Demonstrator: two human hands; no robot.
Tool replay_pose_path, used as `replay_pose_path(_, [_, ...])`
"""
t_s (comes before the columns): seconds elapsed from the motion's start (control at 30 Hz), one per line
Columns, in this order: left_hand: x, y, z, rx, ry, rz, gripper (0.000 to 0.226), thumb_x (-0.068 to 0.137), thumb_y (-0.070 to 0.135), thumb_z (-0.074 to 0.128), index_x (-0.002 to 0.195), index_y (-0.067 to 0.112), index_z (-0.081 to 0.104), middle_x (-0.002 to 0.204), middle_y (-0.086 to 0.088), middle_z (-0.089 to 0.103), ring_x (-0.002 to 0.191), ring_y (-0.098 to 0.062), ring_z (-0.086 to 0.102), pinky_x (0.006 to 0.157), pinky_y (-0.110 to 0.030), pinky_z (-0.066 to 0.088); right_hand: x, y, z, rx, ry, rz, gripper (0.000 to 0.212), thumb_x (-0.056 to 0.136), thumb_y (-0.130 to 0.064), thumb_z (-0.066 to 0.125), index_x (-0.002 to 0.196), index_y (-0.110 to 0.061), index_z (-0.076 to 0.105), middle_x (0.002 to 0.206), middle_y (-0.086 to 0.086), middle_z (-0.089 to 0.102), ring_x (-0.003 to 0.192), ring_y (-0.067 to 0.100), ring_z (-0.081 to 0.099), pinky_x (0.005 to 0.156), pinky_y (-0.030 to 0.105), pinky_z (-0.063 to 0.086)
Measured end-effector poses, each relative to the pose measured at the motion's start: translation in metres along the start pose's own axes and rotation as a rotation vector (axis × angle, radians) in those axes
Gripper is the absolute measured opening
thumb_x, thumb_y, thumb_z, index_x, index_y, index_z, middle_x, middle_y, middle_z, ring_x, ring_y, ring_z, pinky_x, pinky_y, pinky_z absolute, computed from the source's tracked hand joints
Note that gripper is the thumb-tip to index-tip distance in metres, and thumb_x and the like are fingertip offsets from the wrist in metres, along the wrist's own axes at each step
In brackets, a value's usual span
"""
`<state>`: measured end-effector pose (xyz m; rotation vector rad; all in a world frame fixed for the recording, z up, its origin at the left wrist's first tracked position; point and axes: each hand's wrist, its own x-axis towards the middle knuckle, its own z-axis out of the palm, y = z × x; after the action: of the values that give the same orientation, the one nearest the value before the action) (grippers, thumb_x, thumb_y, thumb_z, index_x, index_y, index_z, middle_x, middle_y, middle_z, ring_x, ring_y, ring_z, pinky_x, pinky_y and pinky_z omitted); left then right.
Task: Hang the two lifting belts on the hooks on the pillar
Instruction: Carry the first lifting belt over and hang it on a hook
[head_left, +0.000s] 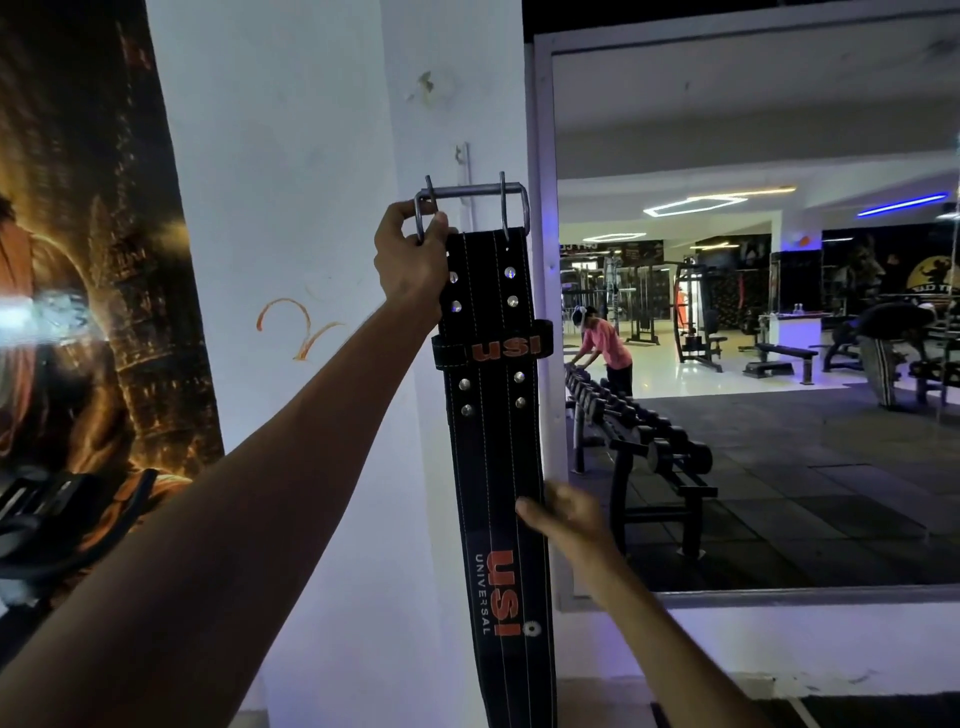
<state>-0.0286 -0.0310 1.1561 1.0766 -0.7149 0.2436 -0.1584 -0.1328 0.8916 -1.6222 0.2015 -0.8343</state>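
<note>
The white painted pillar (322, 156) fills the middle of the view from twelve to six o'clock. At nine o'clock a dark poster with golden glowing artwork (93, 260) covers the wall beside it; at three o'clock a large framed wall mirror (753, 338) reflects a gym floor, a long rack of black dumbbells (649, 431) and a person in a pink top bent over it.

Down the pillar's right edge hangs the black stitched leather lifting belt (493, 441), running from centre to six o'clock. Its keeper loop reads "USI" in orange, and lower down the strap reads "USI" in orange with "UNIVERSAL" in white beside it, lettered along the strap. Silver rivets sit in pairs above and below the loop.

The left hand (413, 260), arm stretched up from eight o'clock, is closed around the left end of the grey steel double-prong buckle (472, 200) at the belt's top. The buckle lies against a thin metal wall hook (465, 171) at twelve o'clock; whether it rests on it cannot be told.

The right hand (566, 514), blurred at five o'clock, touches the belt's right edge, thumb on the face; its grip is unclear.
</note>
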Motion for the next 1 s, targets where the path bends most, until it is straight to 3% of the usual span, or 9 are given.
replay_pose_path(0.07, [-0.002, -0.003, 0.001, -0.005, -0.023, 0.002, 0.01, 0.097, 0.019, 0.062, 0.095, 0.029, 0.062, 0.08, -0.004, 0.075, 0.057, -0.023, 0.062, 0.06, -0.033, 0.048, 0.02, -0.051, 0.001, 0.068, 0.053, -0.121, 0.038, 0.071, -0.045, 0.077, 0.102, -0.027, 0.063, 0.082, -0.014, 0.075, 0.08, -0.002, 0.069, 0.068, 0.007, 0.053])
replay_pose_path(0.13, [-0.007, -0.008, 0.001, -0.017, -0.046, 0.006, 0.009, 0.097, 0.02, 0.063, 0.096, 0.029, 0.062, 0.081, -0.005, 0.075, 0.06, -0.024, 0.063, 0.061, -0.035, 0.051, 0.046, -0.098, 0.0, 0.077, 0.1, -0.251, 0.024, 0.087, -0.017, 0.069, 0.11, -0.018, 0.062, 0.091, -0.01, 0.071, 0.085, 0.005, 0.067, 0.071, 0.009, 0.054])
replay_pose_path(0.2, [-0.009, -0.008, -0.001, -0.023, -0.023, 0.005, 0.007, 0.097, 0.02, 0.063, 0.1, 0.027, 0.064, 0.083, -0.004, 0.075, 0.063, -0.024, 0.065, 0.064, -0.038, 0.054, 0.064, -0.137, -0.004, 0.004, 0.045, -0.327, 0.048, 0.087, -0.003, 0.067, 0.132, -0.011, 0.053, 0.105, -0.004, 0.068, 0.092, 0.002, 0.067, 0.078, 0.012, 0.054])
replay_pose_path(0.3, [0.0, -0.001, -0.01, -0.076, 0.045, -0.017, 0.011, 0.097, 0.02, 0.063, 0.108, 0.021, 0.064, 0.085, -0.004, 0.076, 0.068, -0.023, 0.066, 0.067, -0.039, 0.055, 0.075, -0.158, -0.016, 0.018, -0.231, -0.2, 0.068, 0.086, -0.004, 0.068, 0.147, -0.017, 0.039, 0.119, 0.0, 0.066, 0.103, 0.006, 0.067, 0.089, 0.02, 0.055])
replay_pose_path(0.4, [0.004, 0.007, -0.018, -0.108, 0.016, -0.009, 0.008, 0.098, 0.02, 0.062, 0.103, 0.026, 0.062, 0.087, -0.005, 0.075, 0.07, -0.025, 0.066, 0.068, -0.038, 0.052, 0.082, -0.172, -0.02, 0.174, -0.348, -0.12, 0.065, 0.088, -0.014, 0.065, 0.147, -0.02, 0.038, 0.124, 0.007, 0.065, 0.109, 0.017, 0.063, 0.099, 0.034, 0.048])
replay_pose_path(0.47, [0.001, 0.007, -0.019, -0.113, -0.002, -0.006, 0.008, 0.098, 0.02, 0.062, 0.102, 0.026, 0.061, 0.087, -0.006, 0.075, 0.07, -0.025, 0.066, 0.068, -0.038, 0.053, 0.087, -0.189, -0.012, 0.221, -0.271, -0.172, 0.052, 0.092, -0.019, 0.062, 0.142, -0.019, 0.047, 0.128, 0.008, 0.065, 0.108, 0.02, 0.062, 0.099, 0.036, 0.047])
replay_pose_path(0.6, [-0.01, 0.003, -0.013, -0.122, -0.038, 0.003, 0.008, 0.099, 0.018, 0.062, 0.101, 0.025, 0.062, 0.087, -0.007, 0.075, 0.074, -0.025, 0.07, 0.074, -0.043, 0.059, 0.095, -0.223, 0.012, 0.075, -0.057, -0.299, 0.021, 0.09, -0.022, 0.068, 0.111, -0.018, 0.066, 0.093, -0.001, 0.073, 0.084, 0.015, 0.068, 0.08, 0.031, 0.058])
replay_pose_path(0.73, [-0.016, 0.006, -0.008, -0.123, -0.057, 0.022, 0.009, 0.099, 0.016, 0.061, 0.102, 0.025, 0.062, 0.084, -0.006, 0.074, 0.071, -0.023, 0.068, 0.067, -0.036, 0.058, 0.105, -0.234, 0.024, 0.016, 0.137, -0.397, 0.02, 0.086, -0.014, 0.073, 0.103, -0.004, 0.07, 0.082, 0.001, 0.071, 0.08, 0.014, 0.069, 0.088, 0.036, 0.057])
replay_pose_path(1.0, [-0.017, 0.009, -0.018, -0.052, -0.159, -0.051, 0.019, 0.1, 0.03, 0.063, 0.108, 0.013, 0.065, 0.078, 0.0, 0.069, 0.057, -0.011, 0.064, 0.053, -0.024, 0.055, 0.111, -0.237, 0.03, 0.062, 0.265, -0.352, 0.005, 0.079, -0.009, 0.077, 0.08, -0.013, 0.074, 0.069, -0.002, 0.071, 0.071, 0.014, 0.068, 0.067, 0.026, 0.056])
